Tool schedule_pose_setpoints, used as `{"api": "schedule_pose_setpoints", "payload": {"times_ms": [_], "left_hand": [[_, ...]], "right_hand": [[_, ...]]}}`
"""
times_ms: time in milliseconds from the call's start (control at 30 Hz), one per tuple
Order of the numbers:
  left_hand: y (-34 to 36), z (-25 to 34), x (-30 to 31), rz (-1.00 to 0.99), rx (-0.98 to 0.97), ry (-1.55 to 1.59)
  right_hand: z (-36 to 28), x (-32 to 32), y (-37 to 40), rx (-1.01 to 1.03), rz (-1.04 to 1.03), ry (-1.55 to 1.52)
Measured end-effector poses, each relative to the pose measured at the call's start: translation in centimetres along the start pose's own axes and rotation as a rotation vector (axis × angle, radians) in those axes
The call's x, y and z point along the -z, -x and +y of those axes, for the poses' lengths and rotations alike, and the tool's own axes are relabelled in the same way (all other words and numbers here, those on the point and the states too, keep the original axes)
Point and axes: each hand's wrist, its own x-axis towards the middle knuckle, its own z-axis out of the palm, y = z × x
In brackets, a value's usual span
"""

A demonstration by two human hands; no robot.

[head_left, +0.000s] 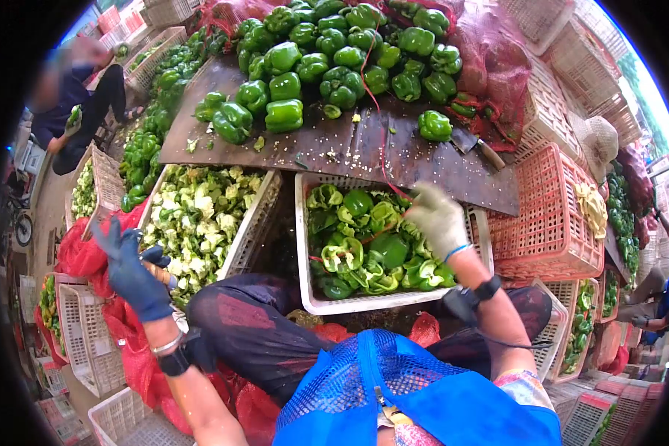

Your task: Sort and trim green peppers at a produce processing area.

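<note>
My left hand (pixel 135 279), in a dark blue glove, is raised beside the crate of pale pepper cores (pixel 201 215). Its thumb and index finger stick out, while the other fingers curl around a short tan-handled tool (pixel 161 276); the tool's working end is hard to make out. Over the right side of a white crate (pixel 394 303), my right hand (pixel 438 221) wears a whitish glove, with its fingers pinched at a thin red string (pixel 380 126). That string runs up across the board to the pepper pile. Cut green peppers (pixel 390 251), some halved and hollow, fill the white crate.
Whole green peppers (pixel 282 59) are heaped on a dark wooden board (pixel 320 152) strewn with seeds. A knife (pixel 477 146) lies at its right, near red mesh sacking (pixel 498 59). A pink crate (pixel 546 215) stands at right. Another person (pixel 82 97) sits at far left.
</note>
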Motion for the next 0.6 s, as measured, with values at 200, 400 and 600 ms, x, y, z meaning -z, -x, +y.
{"api": "schedule_pose_setpoints", "payload": {"times_ms": [200, 400, 600], "left_hand": [[10.8, 0.2, -5.4, -0.441, 0.268, 0.061], [15.1, -1.9, -9.7, -0.575, 0.636, 0.037], [15.0, -1.9, -14.9, -0.696, 0.589, 0.102]], "right_hand": [[0.3, 4.8, -12.1, 0.144, 0.369, 0.495], [2.5, 2.4, -20.4, -0.014, 0.253, 0.680], [2.5, 3.5, -14.0, 0.147, 0.214, 0.355]]}}
